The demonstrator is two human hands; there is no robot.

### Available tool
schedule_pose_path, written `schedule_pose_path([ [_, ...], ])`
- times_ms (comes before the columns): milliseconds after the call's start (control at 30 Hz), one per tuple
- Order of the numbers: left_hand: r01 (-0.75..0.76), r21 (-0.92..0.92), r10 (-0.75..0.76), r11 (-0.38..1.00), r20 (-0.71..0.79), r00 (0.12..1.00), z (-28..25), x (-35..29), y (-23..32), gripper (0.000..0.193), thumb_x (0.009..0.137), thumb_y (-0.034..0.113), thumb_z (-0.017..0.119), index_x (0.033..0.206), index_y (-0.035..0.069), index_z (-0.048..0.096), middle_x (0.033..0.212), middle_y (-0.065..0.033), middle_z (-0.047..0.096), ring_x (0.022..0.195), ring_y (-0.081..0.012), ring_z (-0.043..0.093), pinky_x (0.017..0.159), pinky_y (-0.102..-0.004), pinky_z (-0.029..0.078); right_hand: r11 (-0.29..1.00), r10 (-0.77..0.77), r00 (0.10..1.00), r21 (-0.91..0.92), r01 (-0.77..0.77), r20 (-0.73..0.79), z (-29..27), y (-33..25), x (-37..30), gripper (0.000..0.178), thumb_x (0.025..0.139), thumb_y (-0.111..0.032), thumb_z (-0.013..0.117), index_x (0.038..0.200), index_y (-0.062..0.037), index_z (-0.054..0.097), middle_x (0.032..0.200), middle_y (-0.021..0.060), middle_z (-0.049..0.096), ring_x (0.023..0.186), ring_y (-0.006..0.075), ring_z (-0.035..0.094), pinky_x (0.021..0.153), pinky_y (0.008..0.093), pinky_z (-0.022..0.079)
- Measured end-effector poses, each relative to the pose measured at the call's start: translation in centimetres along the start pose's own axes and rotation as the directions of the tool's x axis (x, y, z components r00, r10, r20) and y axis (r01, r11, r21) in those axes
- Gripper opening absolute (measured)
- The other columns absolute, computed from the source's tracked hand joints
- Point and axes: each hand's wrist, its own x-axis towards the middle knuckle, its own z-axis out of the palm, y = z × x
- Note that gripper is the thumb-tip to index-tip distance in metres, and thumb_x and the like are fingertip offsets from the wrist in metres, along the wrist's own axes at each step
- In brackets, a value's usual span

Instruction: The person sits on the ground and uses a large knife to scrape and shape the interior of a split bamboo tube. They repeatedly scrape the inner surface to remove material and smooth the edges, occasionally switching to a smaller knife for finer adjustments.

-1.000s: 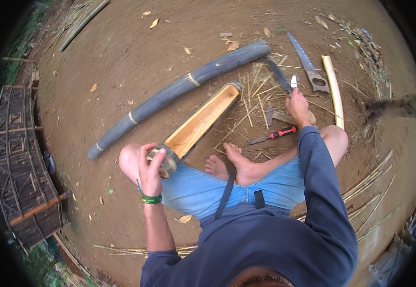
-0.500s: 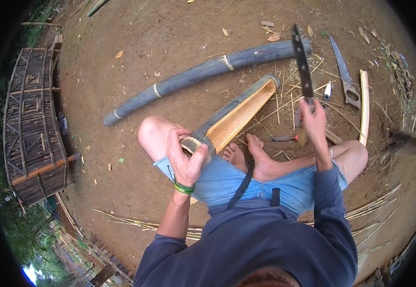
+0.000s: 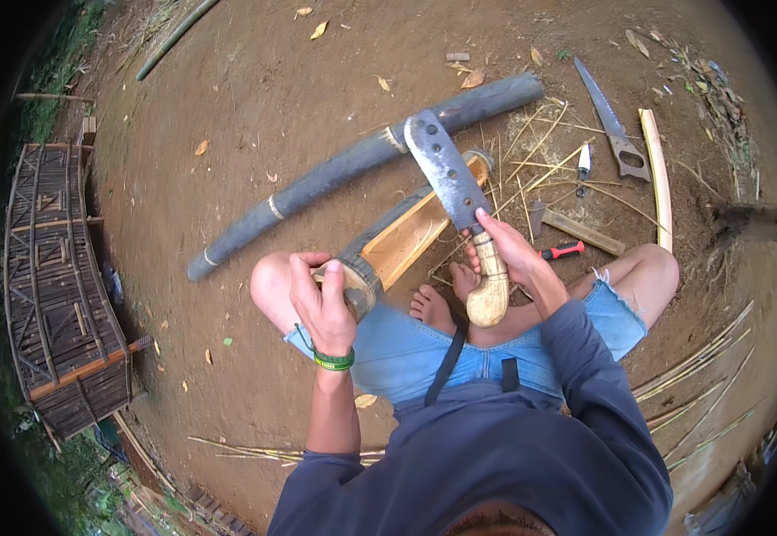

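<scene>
My left hand (image 3: 324, 299) is closed round the near end of a dark bamboo section (image 3: 375, 219), thumb over its rim. A long opening cut in the bamboo's side shows the pale inner wall. The section slants away from me between my knees. My right hand (image 3: 515, 257) grips a machete (image 3: 449, 171) near the top of its pale, knobbed handle. The machete's broad blade, with a row of holes, points up and left, its flat side in view. It covers part of the bamboo's far half; I cannot tell whether they touch.
A long bamboo pole (image 3: 317, 183) lies beyond. To the right are a handsaw (image 3: 616, 125), a hammer (image 3: 585, 230), a red-and-black handled tool (image 3: 563, 250), a small blade (image 3: 584, 163), a split bamboo length (image 3: 656, 179) and scattered strips. A slatted bamboo structure (image 3: 58, 277) stands left.
The machete has swung left and down from the right, turning its flat side into view, and now lies across the view of the bamboo. My left hand still holds the bamboo's near end.
</scene>
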Motion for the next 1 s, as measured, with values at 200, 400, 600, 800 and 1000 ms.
schedule_pose_path([
  [200, -0.029, 0.044, 0.027, 0.999, 0.032, 0.999, 0.3, 0.4, 0.4, 0.026, 0.094, 0.022, 0.059, 0.097, -0.004, 0.056, 0.078, -0.0165, 0.059, 0.073, -0.0276, 0.055, 0.070, -0.0399, 0.043, 0.991, 0.088, 0.988, 0.115, -0.073, -0.124, -4.4, 0.3, 2.8, 0.047, 0.104, -0.055, 0.054, 0.095, -0.0088, 0.061, 0.064, 0.0021, 0.058, 0.051, 0.0130, 0.057, 0.047, 0.0280, 0.050],
  [400, 0.065, 0.033, -0.065, 0.997, -0.008, 0.998, -0.2, 2.4, -0.5, 0.031, 0.106, 0.028, 0.052, 0.098, -0.002, 0.056, 0.079, -0.0134, 0.054, 0.075, -0.0244, 0.053, 0.071, -0.0359, 0.043, 0.995, -0.092, 0.990, 0.017, 0.094, -0.103, -1.7, 2.1, 0.6, 0.035, 0.100, -0.038, 0.067, 0.104, -0.0047, 0.059, 0.070, 0.0037, 0.062, 0.055, 0.0124, 0.061, 0.048, 0.0274, 0.052],
  [600, 0.270, -0.040, -0.269, 0.962, 0.016, 0.963, -2.0, 3.9, -2.5, 0.036, 0.109, 0.038, 0.050, 0.115, 0.003, 0.053, 0.105, -0.0089, 0.057, 0.094, -0.0174, 0.054, 0.085, -0.0320, 0.046, 0.928, -0.323, 0.934, -0.245, 0.280, -0.155, 0.5, 2.7, -0.6, 0.029, 0.098, -0.026, 0.071, 0.109, 0.0000, 0.062, 0.075, 0.0053, 0.067, 0.060, 0.0121, 0.065, 0.052, 0.0287, 0.053],
  [800, 0.265, -0.057, -0.252, 0.963, 0.167, 0.953, -2.1, 4.7, 0.5, 0.040, 0.088, 0.030, 0.074, 0.117, 0.006, 0.060, 0.097, -0.0033, 0.063, 0.091, -0.0135, 0.057, 0.082, -0.0289, 0.048, 0.850, -0.455, 0.849, -0.414, 0.324, -0.269, -0.5, 1.7, -2.8, 0.031, 0.096, -0.026, 0.072, 0.110, 0.0001, 0.062, 0.073, 0.0041, 0.067, 0.060, 0.0114, 0.065, 0.054, 0.0285, 0.051],
  [1000, 0.150, -0.092, -0.144, 0.984, 0.064, 0.987, -2.5, 4.7, -1.5, 0.035, 0.083, 0.017, 0.076, 0.113, 0.002, 0.065, 0.092, -0.0056, 0.067, 0.084, -0.0123, 0.060, 0.075, -0.0271, 0.050, 0.951, -0.310, 0.861, -0.135, 0.279, -0.403, -4.7, 1.6, -2.1, 0.041, 0.098, -0.042, 0.070, 0.107, -0.0035, 0.061, 0.072, 0.0035, 0.063, 0.058, 0.0133, 0.064, 0.053, 0.0293, 0.054],
])
